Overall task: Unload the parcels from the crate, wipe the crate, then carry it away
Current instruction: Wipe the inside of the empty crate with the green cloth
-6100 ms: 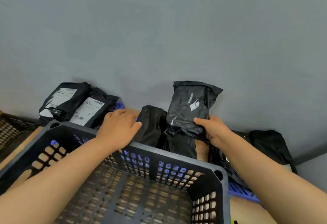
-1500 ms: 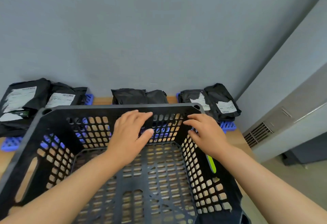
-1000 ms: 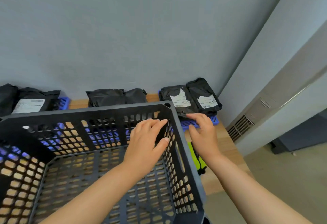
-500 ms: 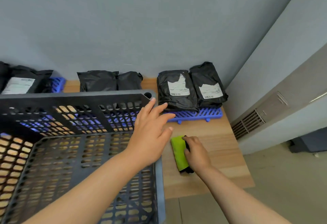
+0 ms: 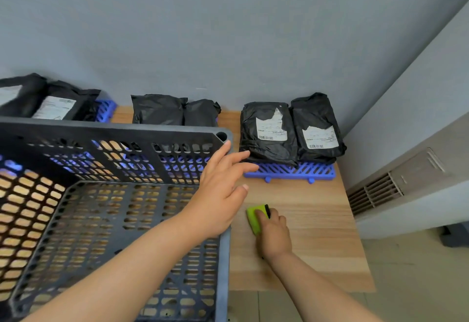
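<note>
The dark perforated plastic crate [image 5: 114,133] fills the lower left and holds no parcels. My left hand [image 5: 220,189] hovers over its right rim with the fingers spread and straight. On the wooden table just right of the crate lies a lime-green and black sponge [image 5: 255,216]; my right hand [image 5: 274,232] grips it with curled fingers. Black parcels stand along the grey wall: two labelled ones [image 5: 291,131] at the right, two plain ones [image 5: 175,110] in the middle, and more [image 5: 45,100] at the left.
The right parcels rest on a blue plastic grid [image 5: 291,171]; another blue grid [image 5: 106,109] shows at the left. The table [image 5: 317,245] ends at the right near a grey unit with a vent [image 5: 375,192]. Tiled floor lies below.
The view has swung right from the crate's inside to the table beside it. My right hand went over the crate's rim and took hold of the green sponge; my left hand stays over the rim.
</note>
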